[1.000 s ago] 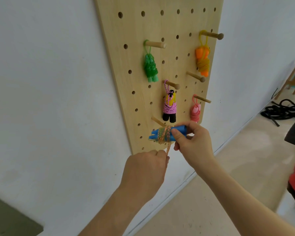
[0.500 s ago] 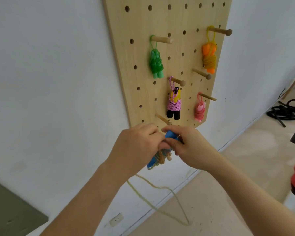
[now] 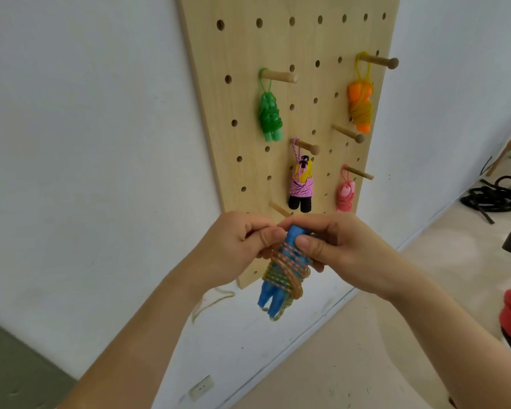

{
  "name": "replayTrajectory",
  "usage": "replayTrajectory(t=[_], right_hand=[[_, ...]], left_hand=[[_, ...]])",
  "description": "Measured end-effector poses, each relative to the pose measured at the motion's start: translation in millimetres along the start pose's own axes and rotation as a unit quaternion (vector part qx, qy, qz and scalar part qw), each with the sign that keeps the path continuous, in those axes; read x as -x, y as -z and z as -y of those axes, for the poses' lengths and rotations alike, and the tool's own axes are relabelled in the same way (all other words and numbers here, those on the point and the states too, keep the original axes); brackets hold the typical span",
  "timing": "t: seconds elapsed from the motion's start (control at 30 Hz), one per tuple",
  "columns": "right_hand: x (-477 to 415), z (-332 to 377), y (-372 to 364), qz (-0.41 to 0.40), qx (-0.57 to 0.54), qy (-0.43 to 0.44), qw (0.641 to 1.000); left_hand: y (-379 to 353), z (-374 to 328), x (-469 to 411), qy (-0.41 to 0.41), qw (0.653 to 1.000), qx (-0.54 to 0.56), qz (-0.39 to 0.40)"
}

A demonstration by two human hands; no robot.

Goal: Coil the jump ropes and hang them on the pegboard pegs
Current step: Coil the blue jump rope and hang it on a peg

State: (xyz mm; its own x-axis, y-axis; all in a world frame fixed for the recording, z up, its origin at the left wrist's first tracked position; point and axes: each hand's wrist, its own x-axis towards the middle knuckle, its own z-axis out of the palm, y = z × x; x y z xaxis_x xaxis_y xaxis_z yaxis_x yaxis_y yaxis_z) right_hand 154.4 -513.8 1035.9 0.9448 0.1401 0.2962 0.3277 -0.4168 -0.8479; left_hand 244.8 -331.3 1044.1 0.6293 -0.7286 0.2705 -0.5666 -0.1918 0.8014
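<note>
Loose wraps on the rope bundle (image 3: 283, 273), low in front of the pegboard (image 3: 248, 84).
Our right hand (image 3: 345, 252) curls round the top of the blue handles (image 3: 267, 296); left hand (image 3: 233, 246) pinches the wraps. Risk: lower turns slide off the handle ends, or the pinch slips and the slack tail (image 3: 214, 303) unwinds before the bare peg (image 3: 279, 208).

One camera sits on the person's head. It looks forward and a bit down. The left hand (image 3: 233, 246) and right hand (image 3: 345, 252) are very near, in the middle. The pegboard (image 3: 248, 48) and wall (image 3: 86, 143) are just behind them.
</note>
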Motion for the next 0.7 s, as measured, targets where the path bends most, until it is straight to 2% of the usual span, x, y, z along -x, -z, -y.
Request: replayTrajectory(t=[0.13, 0.23, 0.33, 0.4, 0.47, 0.57, 0.63, 0.67, 0.7], right_hand=[[0, -8, 2, -0.034, -0.098, -0.015, 0.994], [0, -15, -2, -0.028, -0.146, -0.029, 0.988], [0, -18, -4, -0.017, -0.2, -0.048, 0.978], [0, -17, -4, -0.006, -0.23, -0.05, 0.972], [-1, -17, -6, -0.003, -0.252, -0.049, 0.967], [-5, -22, -13, -0.037, -0.276, -0.058, 0.959], [-9, -26, -21, -0.094, -0.312, -0.075, 0.943], [-11, -28, -25, -0.124, -0.324, -0.083, 0.934], [-11, -30, -29, -0.149, -0.334, -0.092, 0.926]], left_hand=[[-7, 7, 1, 0.043, 0.989, 0.136, -0.027], [-14, 16, 4, 0.057, 0.974, 0.216, -0.032], [-14, 26, 2, 0.038, 0.969, 0.246, 0.007], [-13, 33, 1, 0.046, 0.959, 0.276, 0.049], [-12, 39, 2, 0.069, 0.947, 0.309, 0.052], [-29, 40, 3, 0.113, 0.929, 0.35, -0.024], [-50, 34, 1, 0.183, 0.894, 0.397, -0.1], [-60, 31, 2, 0.206, 0.869, 0.431, -0.131], [-70, 32, 3, 0.214, 0.86, 0.44, -0.146]])
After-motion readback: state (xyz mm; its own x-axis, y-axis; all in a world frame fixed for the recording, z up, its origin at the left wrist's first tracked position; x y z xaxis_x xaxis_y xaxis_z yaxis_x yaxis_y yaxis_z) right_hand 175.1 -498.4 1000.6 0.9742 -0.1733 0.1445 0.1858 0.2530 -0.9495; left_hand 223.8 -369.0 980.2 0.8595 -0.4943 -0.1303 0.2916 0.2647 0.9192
